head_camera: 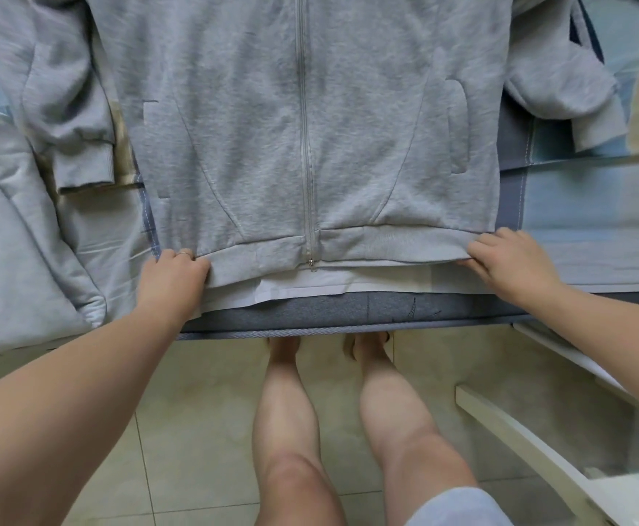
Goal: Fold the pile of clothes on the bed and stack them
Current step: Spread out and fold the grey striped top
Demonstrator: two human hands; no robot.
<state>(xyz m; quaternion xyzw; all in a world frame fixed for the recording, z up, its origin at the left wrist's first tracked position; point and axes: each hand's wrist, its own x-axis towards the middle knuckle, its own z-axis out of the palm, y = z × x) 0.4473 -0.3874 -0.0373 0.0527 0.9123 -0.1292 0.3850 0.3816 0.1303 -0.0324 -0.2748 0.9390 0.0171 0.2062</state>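
1. Head view, nearest first: bare legs on the tiled floor point(204, 430), toes tucked right up to the bed point(348, 311), with a white frame point(519, 423) low on the right.
2. At the bed's front edge, the left hand point(174, 277) has its fingers curled over 1 bottom corner of the grey hoodie point(367, 127). That's a firm grip.
3. Across the way, the right hand point(509, 260) pinches the other corner, fingers on top and thumb tucked beneath the ribbed hem point(386, 242).
4. The hem sits taut between the 2 hands. A white layer point(302, 288) peeks out just under it; whether that is lining or a separate garment, I can't tell.
5. Beyond the hem, the hoodie lies flat and front-up on the bed, zip point(304, 146) closed and running straight up the middle.
6. Handling call: thick fleece, soft and floppy, medium weight, nothing fragile. It will sag wherever it isn't held, so the ribbed corners are the right place to take it, as they are firmer than the body.
7. The zip gives a slightly stiff spine, handy as a centre line and likely to resist a crease across it.
8. Farther out, the left sleeve point(63, 108) lies crumpled beside the body, and the right sleeve point(553, 81) bunches on the opposite side. Both probably need turning in.
9. Far left, another pale grey garment point(14, 229) waits in a loose heap.
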